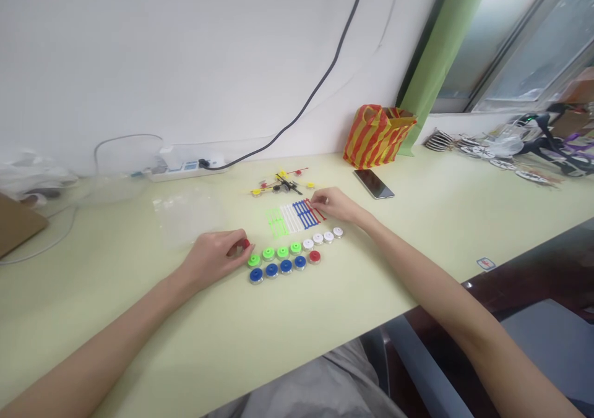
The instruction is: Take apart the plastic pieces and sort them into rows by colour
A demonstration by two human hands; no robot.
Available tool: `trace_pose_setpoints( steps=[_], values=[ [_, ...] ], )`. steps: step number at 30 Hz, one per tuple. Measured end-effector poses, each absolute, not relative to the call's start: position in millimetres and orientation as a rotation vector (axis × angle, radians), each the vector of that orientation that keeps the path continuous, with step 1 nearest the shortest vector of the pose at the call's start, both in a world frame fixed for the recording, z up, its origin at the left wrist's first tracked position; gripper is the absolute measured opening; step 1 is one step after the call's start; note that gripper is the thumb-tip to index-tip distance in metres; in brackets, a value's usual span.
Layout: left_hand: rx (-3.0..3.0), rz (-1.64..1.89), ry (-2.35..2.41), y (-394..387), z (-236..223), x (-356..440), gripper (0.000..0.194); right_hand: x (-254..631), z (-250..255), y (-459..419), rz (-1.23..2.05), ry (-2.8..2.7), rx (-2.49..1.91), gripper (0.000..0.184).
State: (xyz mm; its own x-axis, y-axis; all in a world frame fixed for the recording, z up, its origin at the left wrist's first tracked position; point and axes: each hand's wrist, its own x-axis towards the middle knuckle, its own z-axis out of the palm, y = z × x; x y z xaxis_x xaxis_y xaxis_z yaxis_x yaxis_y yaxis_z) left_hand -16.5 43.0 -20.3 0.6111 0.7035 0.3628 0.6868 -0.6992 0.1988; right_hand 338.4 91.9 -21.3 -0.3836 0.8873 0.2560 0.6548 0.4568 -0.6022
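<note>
Left hand [211, 260] resting toward the middle of the pale green desktop [139, 337], fingers [232, 238] curled and pressed together, pinching a small round red plastic piece [245, 243], mostly hidden by the fingertips, its axis impossible to tell. Right hand [336, 204] reaching in from the right, fingertips [314, 200] bunched at the upper ends of thin red plastic strips [316, 211]; no telling whether any strip sits pinched between them. Those strips lying flat in one block beside thin blue strips [305, 214], thin white strips [290, 218] and thin lime-green strips [276, 222], all long axes running side by side from the far edge toward the near edge, slanting down to the right. Just below the block, two rows of round plastic discs on silvery bases, both rows roughly parallel to the near edge: four lime-green discs [275, 253] and four white discs [322, 238] above, four blue discs [278, 268] and one red disc [314, 256] below. Left fingertips just beside the left end of those rows. Nearer the far edge, a small assembled yellow, red and black plastic model [281, 183], beyond the strips, and a black smartphone [374, 183] lying flat to its right
</note>
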Motion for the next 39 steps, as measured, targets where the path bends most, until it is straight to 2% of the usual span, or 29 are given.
trace_pose_setpoints(
  steps=[17, 25, 27, 33, 39],
  values=[
    [2.793, 0.648, 1.197, 41.3, -18.5, -14.5, 0.03, 343.4, -17.8, 91.9, 0.652, -2.159, -1.257, 0.019],
    [2.814, 0.728, 1.167, 42.4, -23.2, -16.7, 0.025, 344.9, -16.8, 88.7, 0.864, -2.047, -1.281, 0.015],
    [2.811, 0.793, 1.147, 43.2, -24.7, -17.2, 0.025, 343.2, -13.7, 85.9, 0.846, -2.013, -1.308, 0.014],
    [2.777, 1.137, 0.974, 35.8, -24.2, -9.9, 0.023, 306.2, 5.0, 57.8, 0.497, -1.95, -1.202, 0.015],
    [2.756, 1.292, 0.805, 16.2, -21.2, 1.2, 0.02, 239.9, 13.8, -0.9, 0.671, -2.203, -0.935, 0.017]
  ],
)
